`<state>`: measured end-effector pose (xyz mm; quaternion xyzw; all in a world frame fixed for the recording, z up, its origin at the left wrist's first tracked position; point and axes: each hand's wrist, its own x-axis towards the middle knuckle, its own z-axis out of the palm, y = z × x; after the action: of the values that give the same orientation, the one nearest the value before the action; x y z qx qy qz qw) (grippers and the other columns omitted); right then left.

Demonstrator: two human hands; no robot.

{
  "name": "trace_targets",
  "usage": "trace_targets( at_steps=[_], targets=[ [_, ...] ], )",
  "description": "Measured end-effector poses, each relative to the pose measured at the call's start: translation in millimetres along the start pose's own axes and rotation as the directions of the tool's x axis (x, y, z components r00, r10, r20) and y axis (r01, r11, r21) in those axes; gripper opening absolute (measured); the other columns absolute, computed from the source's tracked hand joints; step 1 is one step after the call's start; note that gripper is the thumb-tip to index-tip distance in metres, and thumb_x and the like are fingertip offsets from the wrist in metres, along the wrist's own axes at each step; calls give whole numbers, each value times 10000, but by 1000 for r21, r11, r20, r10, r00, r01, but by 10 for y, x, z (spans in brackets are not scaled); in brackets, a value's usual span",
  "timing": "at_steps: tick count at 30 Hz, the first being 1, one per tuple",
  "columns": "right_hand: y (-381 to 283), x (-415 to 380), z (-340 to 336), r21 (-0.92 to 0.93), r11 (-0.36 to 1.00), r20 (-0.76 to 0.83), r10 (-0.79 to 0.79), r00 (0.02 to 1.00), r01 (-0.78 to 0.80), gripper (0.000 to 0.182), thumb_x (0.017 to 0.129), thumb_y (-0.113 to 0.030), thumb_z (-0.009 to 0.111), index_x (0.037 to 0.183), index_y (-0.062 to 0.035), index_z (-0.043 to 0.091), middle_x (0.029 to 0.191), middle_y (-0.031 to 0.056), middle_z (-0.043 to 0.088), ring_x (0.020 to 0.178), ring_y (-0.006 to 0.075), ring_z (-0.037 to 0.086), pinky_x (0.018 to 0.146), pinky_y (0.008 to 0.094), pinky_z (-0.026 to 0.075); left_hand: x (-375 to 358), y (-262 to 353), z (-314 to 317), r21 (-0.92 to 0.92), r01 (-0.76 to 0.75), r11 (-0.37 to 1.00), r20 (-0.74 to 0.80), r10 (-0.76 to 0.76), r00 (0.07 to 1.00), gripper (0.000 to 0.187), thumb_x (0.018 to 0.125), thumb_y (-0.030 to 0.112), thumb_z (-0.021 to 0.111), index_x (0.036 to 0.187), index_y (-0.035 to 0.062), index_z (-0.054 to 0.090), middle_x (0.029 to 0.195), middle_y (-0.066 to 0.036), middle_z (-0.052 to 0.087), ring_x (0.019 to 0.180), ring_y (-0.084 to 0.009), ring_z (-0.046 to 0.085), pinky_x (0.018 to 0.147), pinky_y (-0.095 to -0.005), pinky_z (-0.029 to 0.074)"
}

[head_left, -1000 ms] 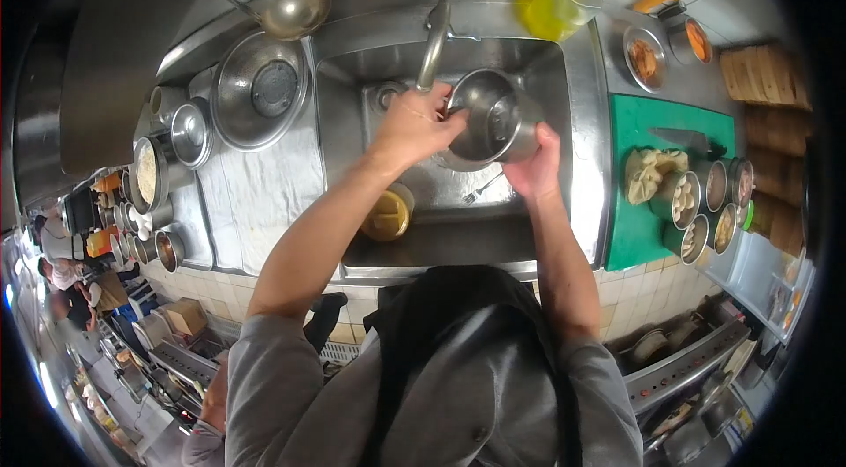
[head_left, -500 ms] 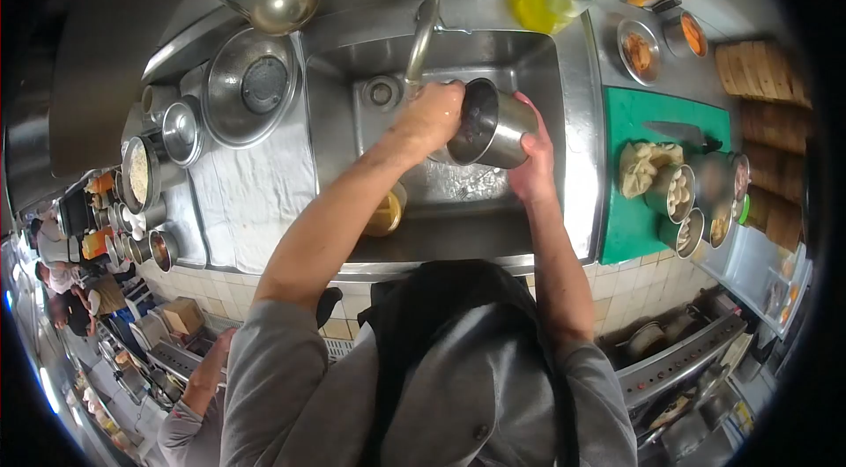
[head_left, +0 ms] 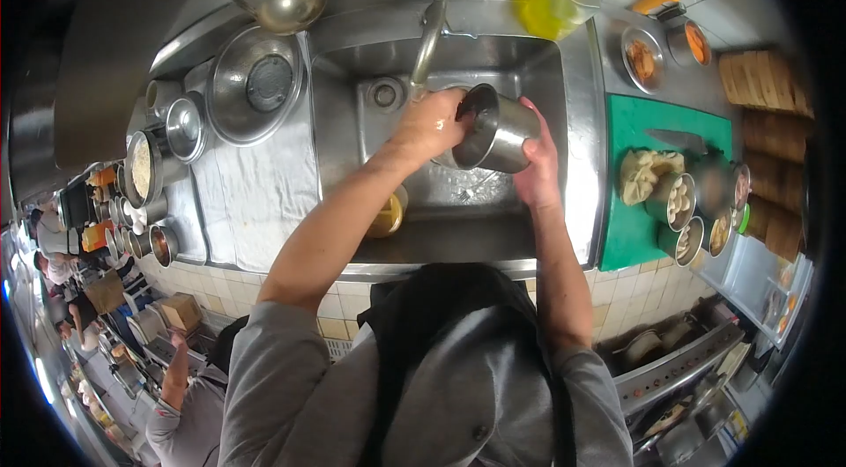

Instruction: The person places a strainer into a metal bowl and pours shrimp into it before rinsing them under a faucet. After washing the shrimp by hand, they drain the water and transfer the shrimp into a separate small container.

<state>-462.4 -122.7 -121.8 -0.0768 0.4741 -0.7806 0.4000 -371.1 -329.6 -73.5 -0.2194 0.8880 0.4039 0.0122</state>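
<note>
Pot tilts over the sink, gripped by the fingers of your right hand; your left hand meets its mouth, whether gripping you cannot tell

There is 1 held pot, 1 faucet, 1 ladle and 1 knife.

A loose grey shirt of matt cloth is worn on the upper body. The wide left sleeve and the wide right sleeve are cut short, so the forearms are uncovered. Over the shirt is worn a black cloth apron, by which two long dark straps are carried along the chest. Between these straps, a small round dark button can be seen.
</note>
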Motion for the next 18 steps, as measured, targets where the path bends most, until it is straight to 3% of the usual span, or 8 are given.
trace_targets(
  at_steps=[2,5,11,14,18],
  targets=[
    [11,-11,34,-58,998,-4,4,1000,-4,996,791,-378,825,1591,12,379,1508,164,497,1384,286,504,1162,416,392,2,7,14,63,3,998,-11,-2,1000,204,933,168,683,1044,0,713,972,-251,739,961,-449,713,866,-497,562],
    [48,-27,73,-174,984,-20,-48,999,44,980,795,-374,825,1584,16,394,1518,176,482,1391,287,493,1163,405,384,49,-138,114,53,30,998,-9,-30,1000,232,917,193,702,1048,3,716,968,-252,741,970,-437,719,873,-507,561],
    [10,-60,56,-76,997,-3,-26,1000,26,976,804,-397,808,1583,20,395,1532,175,467,1406,288,476,1174,402,365,-11,-76,8,4,-12,1000,29,12,1000,227,902,193,713,1007,-9,723,977,-254,739,978,-448,712,883,-520,558],
    [48,-15,79,-103,995,-6,-6,1000,6,963,811,-404,783,1583,21,394,1520,173,480,1395,287,490,1166,399,376,-40,11,-1,52,80,995,-9,-80,997,214,898,177,705,1018,1,728,985,-258,736,981,-444,710,900,-517,553],
    [79,-26,40,-68,998,-4,-5,1000,4,948,815,-397,765,1582,19,395,1497,172,503,1377,289,509,1155,398,390,20,-70,2,41,68,997,67,-71,995,228,887,160,699,1055,7,725,1018,-247,739,1005,-429,711,911,-505,551]
  ],
)
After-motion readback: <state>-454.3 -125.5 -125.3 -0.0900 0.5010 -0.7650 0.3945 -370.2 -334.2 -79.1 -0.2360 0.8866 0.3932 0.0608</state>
